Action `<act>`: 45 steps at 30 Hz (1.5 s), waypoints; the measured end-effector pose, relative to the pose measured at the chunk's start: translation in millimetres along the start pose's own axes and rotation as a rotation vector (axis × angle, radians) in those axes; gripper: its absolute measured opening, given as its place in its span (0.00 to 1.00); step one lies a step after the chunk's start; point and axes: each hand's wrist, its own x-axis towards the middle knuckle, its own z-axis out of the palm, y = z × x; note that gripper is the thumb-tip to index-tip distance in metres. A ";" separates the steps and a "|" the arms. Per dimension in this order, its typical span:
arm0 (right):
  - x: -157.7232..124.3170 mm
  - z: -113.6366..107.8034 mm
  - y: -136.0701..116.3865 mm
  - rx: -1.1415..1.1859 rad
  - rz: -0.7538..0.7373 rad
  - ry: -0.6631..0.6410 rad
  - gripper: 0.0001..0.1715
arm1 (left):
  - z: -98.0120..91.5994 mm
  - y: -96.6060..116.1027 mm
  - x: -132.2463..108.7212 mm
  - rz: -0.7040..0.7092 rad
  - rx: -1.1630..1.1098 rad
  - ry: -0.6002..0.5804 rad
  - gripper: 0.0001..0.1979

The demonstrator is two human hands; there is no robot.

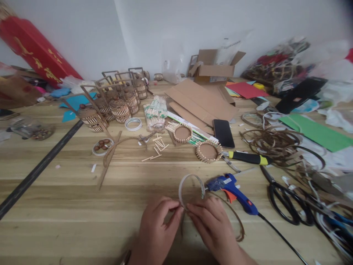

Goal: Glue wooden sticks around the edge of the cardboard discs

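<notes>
A thin whitish ring (180,189) stands on edge at the middle front. My left hand (160,224) pinches its lower left between thumb and forefinger. Closed at the ring's lower right is my right hand (212,222), its fingertips close to those of the left. A brown flat strip (240,221) curves around beyond my right hand; its near end is hidden. The blue hot glue gun (239,193) lies just right of the ring, its nozzle close behind the ring's right side. Two round pieces edged with small sticks (209,151) lie farther back.
Black scissors (286,202), a yellow-black utility knife (248,157) and coiled brown strips (270,136) crowd the right. A phone (223,133) and cardboard sheets (204,101) lie behind. Several handled stick-sided baskets (120,110) stand back left, near a ring holding brown beads (102,144).
</notes>
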 end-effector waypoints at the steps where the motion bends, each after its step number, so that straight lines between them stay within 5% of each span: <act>1: 0.2 -0.3 -0.4 -0.003 -0.001 -0.003 0.09 | -0.1 -0.4 0.2 0.009 0.003 -0.001 0.06; 6: -0.8 -3.3 2.8 -0.052 -0.004 -0.015 0.10 | -2.5 -0.7 0.2 0.077 0.010 -0.047 0.07; 12: 7.5 -22.7 2.0 -0.158 -0.046 0.124 0.11 | -13.1 6.3 -1.0 0.426 -0.003 -0.207 0.06; 17: 13.8 -56.4 0.7 -0.161 -0.098 0.183 0.12 | -7.5 4.3 -6.1 0.158 0.150 -0.140 0.05; 21: 6.2 -77.6 5.0 -0.086 0.111 0.322 0.17 | 7.3 -1.5 -15.0 0.004 0.305 -0.336 0.05; 24: 0.2 -86.8 5.3 0.080 0.398 0.388 0.09 | 14.4 -4.3 -20.3 -0.051 0.380 -0.458 0.07; 26: -2.0 -90.6 5.3 0.377 0.698 0.305 0.02 | 16.4 -5.5 -21.6 -0.060 0.418 -0.500 0.07; 29: -5.5 -91.7 8.1 0.962 1.113 0.059 0.16 | 16.4 -7.1 -21.0 -0.053 0.447 -0.508 0.08; 32: -14.9 -88.5 14.5 1.261 1.317 -0.047 0.19 | 13.2 -8.8 -20.3 -0.005 0.504 -0.492 0.10; 37: -40.2 -95.9 28.2 1.122 1.389 -0.017 0.20 | 3.6 -15.2 -27.8 0.190 0.699 -0.503 0.15; 45: -42.0 -138.2 36.0 0.726 1.252 -0.269 0.23 | -14.8 -27.1 -45.7 0.557 0.656 -0.419 0.21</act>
